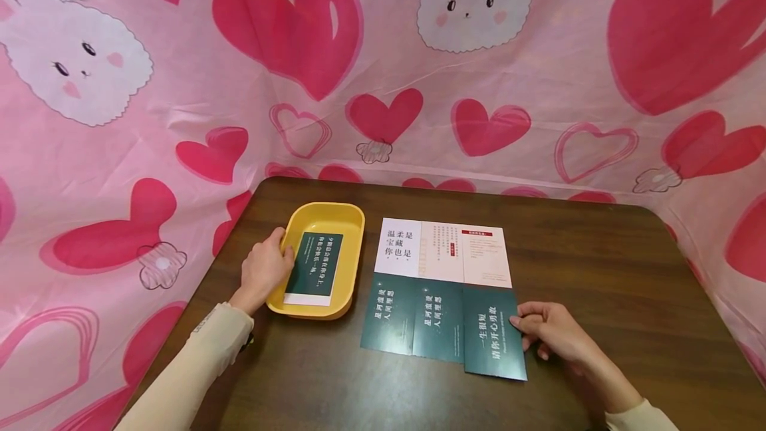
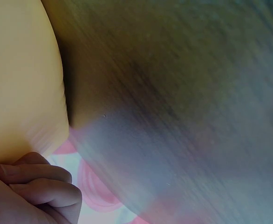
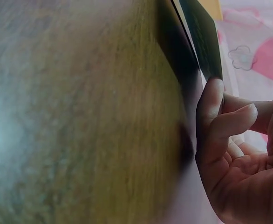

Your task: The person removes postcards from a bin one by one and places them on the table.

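My left hand (image 1: pixel 266 270) grips the left rim of a yellow plastic tray (image 1: pixel 353 245); in the left wrist view its curled fingers (image 2: pixel 43 179) meet the tray's outer wall (image 2: pixel 24 84). Inside the tray lies a dark green card with white lettering (image 1: pixel 317 261), a pale edge showing below it. On the other side, my right hand (image 1: pixel 559 332) pinches the right edge of a dark green card (image 1: pixel 493 338). The right wrist view shows that card (image 3: pixel 204 39) between thumb and fingers, its near edge tilted up from the table.
Two more green cards (image 1: pixel 387 314) (image 1: pixel 439 318) lie left of the pinched one. Behind them is a row of a white card (image 1: pixel 396 248) and two cream cards (image 1: pixel 441 251) (image 1: pixel 486 255). The brown wooden table (image 1: pixel 598 258) meets a pink heart-patterned cloth (image 1: pixel 491 85) at its back and sides.
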`<state>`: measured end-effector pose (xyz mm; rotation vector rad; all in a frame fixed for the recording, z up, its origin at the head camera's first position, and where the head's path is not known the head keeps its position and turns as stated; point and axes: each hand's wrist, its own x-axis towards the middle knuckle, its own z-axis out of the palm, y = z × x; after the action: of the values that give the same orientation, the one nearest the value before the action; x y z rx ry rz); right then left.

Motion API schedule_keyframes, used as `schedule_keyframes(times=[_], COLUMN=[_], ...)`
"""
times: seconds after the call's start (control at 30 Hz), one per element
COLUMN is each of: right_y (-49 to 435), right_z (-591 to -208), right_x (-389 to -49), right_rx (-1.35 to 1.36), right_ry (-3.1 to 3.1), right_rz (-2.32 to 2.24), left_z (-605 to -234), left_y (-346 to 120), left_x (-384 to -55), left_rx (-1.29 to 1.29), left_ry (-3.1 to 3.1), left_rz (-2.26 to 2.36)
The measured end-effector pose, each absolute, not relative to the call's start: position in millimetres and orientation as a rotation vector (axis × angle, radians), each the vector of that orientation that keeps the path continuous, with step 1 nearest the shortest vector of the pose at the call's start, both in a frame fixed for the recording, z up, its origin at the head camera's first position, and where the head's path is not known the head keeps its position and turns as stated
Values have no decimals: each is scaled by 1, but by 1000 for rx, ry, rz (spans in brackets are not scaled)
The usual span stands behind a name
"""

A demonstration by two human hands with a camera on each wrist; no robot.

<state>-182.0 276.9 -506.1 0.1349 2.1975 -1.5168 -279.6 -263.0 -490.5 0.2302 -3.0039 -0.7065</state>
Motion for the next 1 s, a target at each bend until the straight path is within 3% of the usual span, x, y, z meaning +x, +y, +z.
schedule_keyframes(times=[1.0], right_y=[280], right_z=[-506], right_x=[-177], right_rx=[130], right_ry=[2267], right_rz=[-1483], left_z=[-489], left_y=[-263], left_x=[-279], left_rx=[248], left_ry=[-3013], left_rz=[-720])
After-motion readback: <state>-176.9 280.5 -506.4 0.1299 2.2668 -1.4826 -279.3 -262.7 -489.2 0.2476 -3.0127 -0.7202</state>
